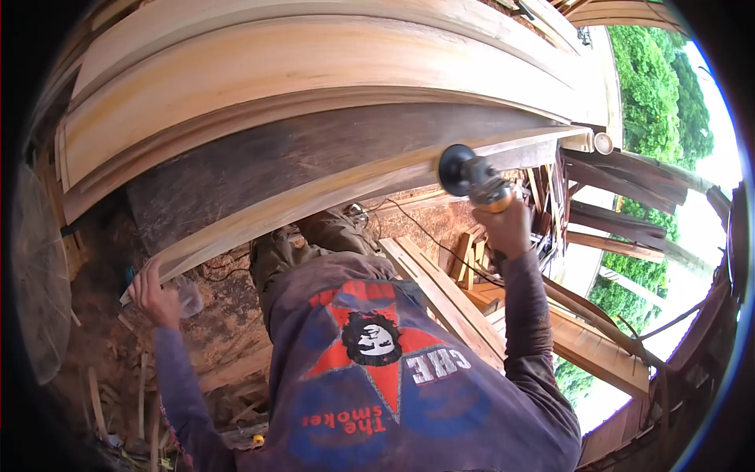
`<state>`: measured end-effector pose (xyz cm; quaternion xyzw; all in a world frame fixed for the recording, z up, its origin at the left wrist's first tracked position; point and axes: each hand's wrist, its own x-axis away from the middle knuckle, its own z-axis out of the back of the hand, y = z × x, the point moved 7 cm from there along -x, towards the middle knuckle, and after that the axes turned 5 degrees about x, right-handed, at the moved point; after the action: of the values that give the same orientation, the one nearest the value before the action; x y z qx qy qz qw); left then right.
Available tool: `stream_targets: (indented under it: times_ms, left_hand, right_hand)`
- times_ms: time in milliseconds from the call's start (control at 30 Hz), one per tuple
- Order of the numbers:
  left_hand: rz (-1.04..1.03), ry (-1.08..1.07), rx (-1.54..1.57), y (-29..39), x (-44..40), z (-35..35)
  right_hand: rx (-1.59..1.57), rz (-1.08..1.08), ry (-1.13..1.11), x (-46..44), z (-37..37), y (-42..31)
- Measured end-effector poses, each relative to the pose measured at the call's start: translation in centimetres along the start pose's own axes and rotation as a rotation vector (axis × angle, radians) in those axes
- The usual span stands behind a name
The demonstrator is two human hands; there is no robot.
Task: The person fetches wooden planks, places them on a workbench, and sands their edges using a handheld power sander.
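Note:
A long, narrow wooden plank [314, 190] lies along the near edge of a dark workbench [299, 149]. Around the plank's left end, my left hand [154, 295] is closed, fingers over its edge. My right hand [507, 228] grips an angle grinder [487, 185] by its body. The grinder's round dark disc [454, 169] is at the plank's face, toward its right end; whether it touches is hard to tell. A dark cord [440, 244] trails below, close to the grinder.
Wide pale boards [314, 59] are stacked at the back of the bench. Cut lumber [448, 295] lies to my right, with dark beams [621, 177] beyond. Sawdust and wood scraps [228, 315] cover the ground. A cloudy plastic sheet [39, 267] hangs at far left.

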<state>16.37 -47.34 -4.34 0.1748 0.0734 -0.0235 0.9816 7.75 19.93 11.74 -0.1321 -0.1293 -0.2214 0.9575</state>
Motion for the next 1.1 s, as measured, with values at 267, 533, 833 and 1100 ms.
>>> stream_targets:
  times_ms: [267,533,833,1100]
  left_hand:
    - [0.021,-0.067,-0.076,-1.6,0.8,-0.8]
    - [0.013,-0.044,-0.026,-0.5,0.7,-0.3]
    - [-0.033,-0.194,0.018,-0.9,-1.2,2.6]
    - [0.026,-0.121,0.340,-9.3,1.0,4.3]
  right_hand:
    - [-0.155,-0.206,0.125,-10.4,5.3,13.3]
    - [-0.104,-0.051,0.020,-8.3,3.3,6.1]
    - [-0.271,0.162,-0.255,2.7,-6.0,-10.3]
    - [-0.056,0.334,-0.324,14.7,-14.1,-28.2]
